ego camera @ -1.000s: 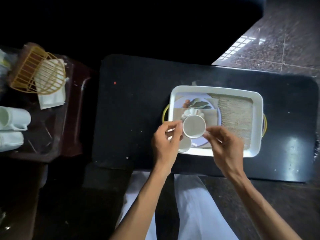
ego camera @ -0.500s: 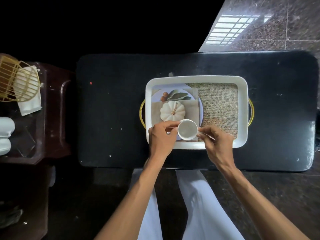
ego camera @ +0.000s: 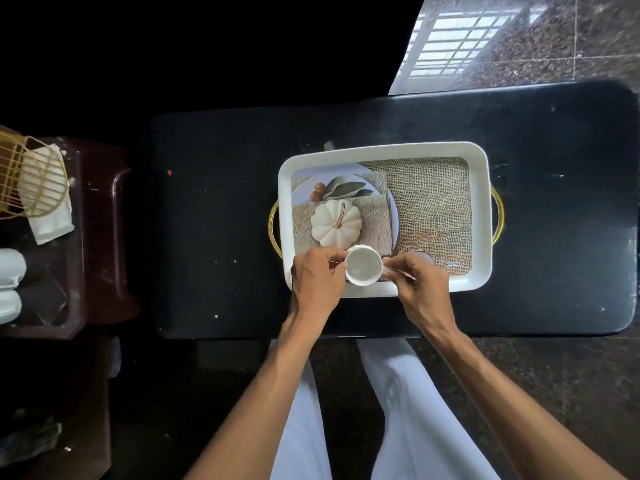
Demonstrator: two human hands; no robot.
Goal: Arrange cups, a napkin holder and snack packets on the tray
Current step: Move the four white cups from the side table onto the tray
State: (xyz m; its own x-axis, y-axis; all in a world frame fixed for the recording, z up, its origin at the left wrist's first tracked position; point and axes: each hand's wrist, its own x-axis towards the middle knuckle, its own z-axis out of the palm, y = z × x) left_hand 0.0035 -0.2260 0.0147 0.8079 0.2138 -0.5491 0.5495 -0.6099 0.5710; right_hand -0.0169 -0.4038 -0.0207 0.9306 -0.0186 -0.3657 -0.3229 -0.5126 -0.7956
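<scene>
A white tray (ego camera: 479, 216) with gold handles lies on the black table (ego camera: 221, 237); its floor carries a printed picture of burlap, a plate and a white pumpkin. A small white cup (ego camera: 362, 266) stands upright at the tray's near-left edge, mouth up. My left hand (ego camera: 317, 278) grips the cup's left side. My right hand (ego camera: 420, 289) pinches its right side at the handle. Far left, a gold wire napkin holder (ego camera: 31, 181) with white napkins rests on a dark side table. Two more white cups (ego camera: 10, 282) lie below it.
The dark brown side table (ego camera: 100, 237) stands left of the black table. Speckled stone floor (ego camera: 554, 46) shows at the top right. My white-trousered legs (ego camera: 398, 410) are below the table's near edge.
Both hands have brought the cup from above the tray's left middle down to its near-left edge. The view has shifted, so the tray sits more central.
</scene>
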